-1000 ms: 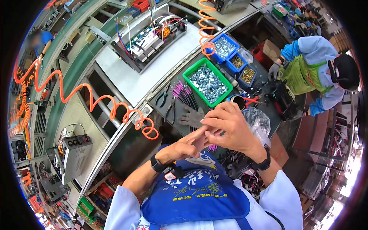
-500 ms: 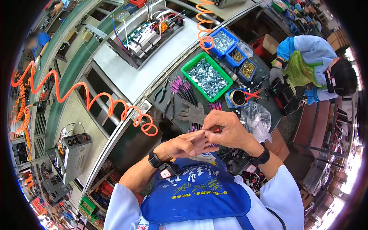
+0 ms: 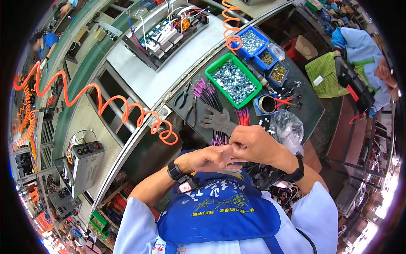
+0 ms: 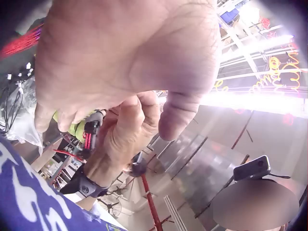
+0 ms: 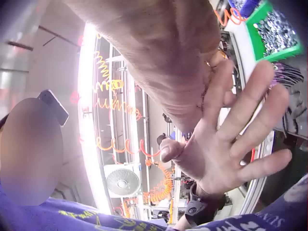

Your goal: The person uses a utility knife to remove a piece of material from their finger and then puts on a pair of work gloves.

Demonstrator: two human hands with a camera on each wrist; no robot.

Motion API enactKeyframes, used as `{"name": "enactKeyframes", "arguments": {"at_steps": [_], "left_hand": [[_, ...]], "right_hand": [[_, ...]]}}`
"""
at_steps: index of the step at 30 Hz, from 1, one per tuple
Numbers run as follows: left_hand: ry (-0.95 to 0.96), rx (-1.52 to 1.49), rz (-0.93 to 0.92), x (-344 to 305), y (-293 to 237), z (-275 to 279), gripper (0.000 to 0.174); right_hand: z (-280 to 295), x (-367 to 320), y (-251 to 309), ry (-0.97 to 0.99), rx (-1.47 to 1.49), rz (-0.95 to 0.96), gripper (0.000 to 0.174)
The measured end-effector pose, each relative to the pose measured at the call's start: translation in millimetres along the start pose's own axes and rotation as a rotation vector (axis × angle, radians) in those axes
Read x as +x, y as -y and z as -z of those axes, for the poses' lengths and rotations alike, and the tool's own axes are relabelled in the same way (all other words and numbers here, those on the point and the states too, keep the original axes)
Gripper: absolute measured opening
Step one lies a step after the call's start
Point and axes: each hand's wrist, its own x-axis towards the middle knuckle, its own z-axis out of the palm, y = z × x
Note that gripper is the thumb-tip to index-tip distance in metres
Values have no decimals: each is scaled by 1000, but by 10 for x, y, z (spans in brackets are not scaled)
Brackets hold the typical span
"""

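Observation:
Palm up and fingers spread, my left hand (image 3: 206,159) is in front of the blue apron (image 3: 224,207); its palm shows plainly in the right wrist view (image 5: 216,151). My right hand (image 3: 259,146) has bent fingers and pinches a finger of the left one. In the left wrist view the right hand (image 4: 129,130) is partly behind the left palm (image 4: 125,53). Whether something small lies between the fingertips cannot be seen. Beyond the hands, a grey glove (image 3: 218,120) lies on the dark table (image 3: 311,112).
A green bin (image 3: 256,84) of metal parts stands beside blue bins (image 3: 264,39). Purple-tipped cables (image 3: 205,91), pliers (image 3: 182,98), a round can (image 3: 267,104) and a plastic bag (image 3: 287,129) lie nearby. Another person (image 3: 363,48) holds a black device (image 3: 357,86) at the right.
The right fingers have stayed at the left hand, with their bend slightly altered. At the right, the other person has shifted away with the black device, and a green cloth is now exposed.

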Motion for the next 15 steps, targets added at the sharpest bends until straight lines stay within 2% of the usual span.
{"name": "enactKeyframes", "arguments": {"at_steps": [6, 12, 15], "left_hand": [[47, 23, 2, 16, -23, -177, 87], [-31, 81, 108, -26, -16, -172, 95], [-30, 127, 140, -20, 9, -230, 94]], "right_hand": [[109, -47, 28, 105, 223, -42, 10], [123, -30, 42, 204, -44, 74, 13], [91, -60, 48, 204, -53, 89, 12]]}}
